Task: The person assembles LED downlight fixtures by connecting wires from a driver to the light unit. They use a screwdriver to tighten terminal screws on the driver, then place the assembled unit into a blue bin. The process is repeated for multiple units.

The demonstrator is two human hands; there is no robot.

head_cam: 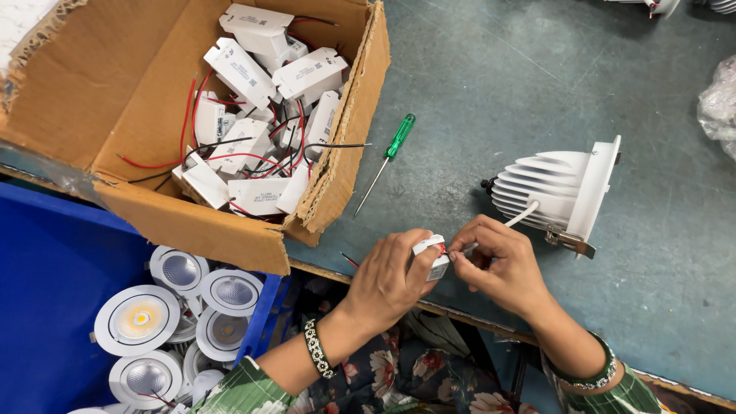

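Hands: two, both bare, each wrist with a beaded bracelet.
Left hand (387,277): closed around a small white driver box (431,255), held just above the near edge of the bench (491,100).
Right hand (500,264): fingertips pinched on the thin wires at the end of the driver box, touching it; a white cable (523,215) runs from this hand up to the lamp.
Driver box: one in hand; small, white, rectangular, with a bit of red wire showing at its end.
Lamp (563,192): one on the bench, white, lying on its side, ribbed heat sink facing left, flat square flange to the right, near the right hand.
Screwdriver (386,159): one, green handle, thin shaft, lying on the bench between the carton and the lamp.
Carton (115,100): one brown cardboard box, open, torn edges, at upper left; holds at least ten white driver boxes with red and black wires, each with a printed label too small to read.
Blue bin (54,284): one, lower left; about seven round white downlights (140,319) in it, lenses up.
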